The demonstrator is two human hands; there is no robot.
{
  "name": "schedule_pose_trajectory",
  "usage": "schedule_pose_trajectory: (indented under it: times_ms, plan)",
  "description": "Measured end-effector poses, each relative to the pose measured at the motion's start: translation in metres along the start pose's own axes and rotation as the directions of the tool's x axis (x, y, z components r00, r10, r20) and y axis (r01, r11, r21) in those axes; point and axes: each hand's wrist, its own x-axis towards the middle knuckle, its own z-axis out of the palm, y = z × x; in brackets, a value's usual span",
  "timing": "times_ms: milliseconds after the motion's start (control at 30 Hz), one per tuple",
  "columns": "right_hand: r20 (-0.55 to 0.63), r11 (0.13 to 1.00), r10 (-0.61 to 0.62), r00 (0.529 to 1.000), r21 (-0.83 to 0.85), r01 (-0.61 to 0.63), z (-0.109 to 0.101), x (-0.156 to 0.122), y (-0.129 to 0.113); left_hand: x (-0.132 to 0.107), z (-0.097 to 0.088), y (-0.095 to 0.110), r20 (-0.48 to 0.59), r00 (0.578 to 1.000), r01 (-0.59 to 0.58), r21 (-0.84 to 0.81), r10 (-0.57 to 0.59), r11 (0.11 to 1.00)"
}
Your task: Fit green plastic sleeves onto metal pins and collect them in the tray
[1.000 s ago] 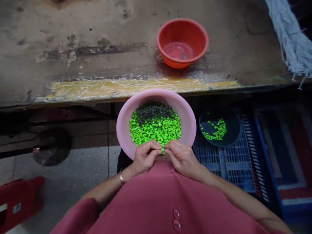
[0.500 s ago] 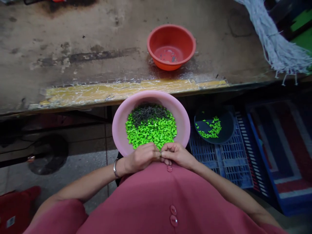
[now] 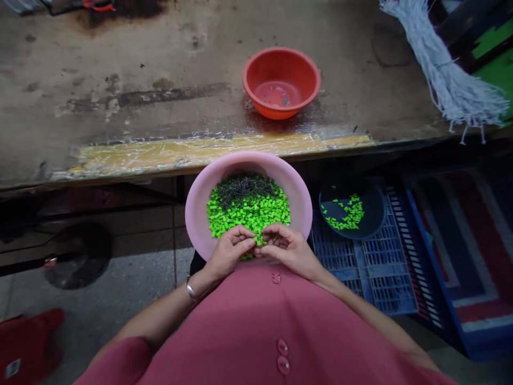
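Head view, from where I stand, shows the left hand (image 3: pixel 231 250) and the right hand (image 3: pixel 292 250) close together over the near side of a pink bowl (image 3: pixel 196 216). The fingers of both hands are bent, thumbs near fingertips, and a little bright green shows between them. I cannot tell if either hand is pinching a bit. To do this small finger work well, I think it is best to use just the tips, press softly, and turn a bit until its open end shows. Staying low over the bowl is wise too, because a dropped bit should land back inside. The green pieces (image 3: pixel 240 215) lie in a big heap in the pink bowl, just in front of the person's shirt (image 3: pixel 224 331). They are short and very bright, and some look like tiny hollow tubes. Dark thin bits (image 3: pixel 246 189) lie in a tangle on the far side of the heap. More green bits (image 3: pixel 352 215) sit in a dark bowl (image 3: pixel 375 218) off to the right.
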Motion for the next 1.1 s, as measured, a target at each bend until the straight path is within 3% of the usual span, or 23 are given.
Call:
schedule_pose_trajectory:
  times_ms: [267,367,433,500,600,667,733,800,833,900,967,1000,1033,1100]
  plan:
    - [-0.003,0.970,-0.195,0.981,-0.147,0.192,-0.002,0.002,-0.002,0.004,0.008,-0.003,0.084,0.996,0.038,0.009,-0.038,0.999]
    - [-0.110,0.936,-0.274,0.955,-0.257,0.239,-0.017,-0.006,-0.006,0.006,0.010,0.000,0.068,0.996,0.057,0.072,-0.062,0.996]
    - [-0.252,0.892,-0.347,0.903,-0.387,0.234,-0.041,-0.014,-0.006,0.007,0.007,0.000,0.004,0.999,0.048,0.160,-0.049,0.986]
    - [-0.426,0.821,-0.430,0.796,-0.551,0.148,-0.075,-0.021,0.000,0.008,0.000,0.000,-0.059,0.998,0.017,0.296,0.001,0.955]
    - [-0.559,0.631,-0.587,0.586,-0.769,-0.101,-0.132,-0.029,0.012,0.012,-0.012,0.001,-0.061,0.981,-0.107,0.616,0.183,0.781]
    - [-0.526,0.498,-0.667,0.528,-0.842,-0.209,-0.158,-0.031,0.017,0.016,-0.017,0.004,0.031,0.953,-0.204,0.802,0.301,0.562]
    - [-0.482,0.430,-0.714,0.507,-0.874,-0.225,-0.164,-0.029,0.014,0.021,-0.018,0.010,0.135,0.929,-0.256,0.907,0.345,0.334]
    - [-0.432,0.415,-0.743,0.512,-0.897,-0.154,-0.146,-0.022,0.005,0.028,-0.015,0.015,0.208,0.922,-0.263,0.955,0.327,0.135]
    - [-0.389,0.409,-0.747,0.539,-0.908,-0.089,-0.130,-0.017,0.000,0.031,-0.013,0.016,0.237,0.922,-0.264,0.964,0.305,0.047]
    - [-0.216,0.381,-0.707,0.673,-0.919,0.105,-0.090,0.000,-0.009,0.037,-0.009,0.015,0.296,0.924,-0.281,0.955,0.241,-0.094]
    - [0.109,0.290,-0.522,0.846,-0.910,0.296,-0.049,0.022,-0.012,0.041,-0.008,0.010,0.333,0.927,-0.300,0.934,0.169,-0.195]
    - [0.256,0.225,-0.347,0.902,-0.911,0.346,-0.032,0.035,-0.011,0.042,-0.008,0.006,0.338,0.930,-0.300,0.925,0.146,-0.232]
    - [0.352,0.160,-0.164,0.922,-0.912,0.377,-0.017,0.047,-0.007,0.042,-0.010,0.002,0.336,0.932,-0.294,0.920,0.137,-0.259]
    - [0.398,0.133,-0.053,0.916,-0.906,0.402,0.003,0.069,0.003,0.040,-0.014,-0.003,0.321,0.935,-0.272,0.921,0.149,-0.278]
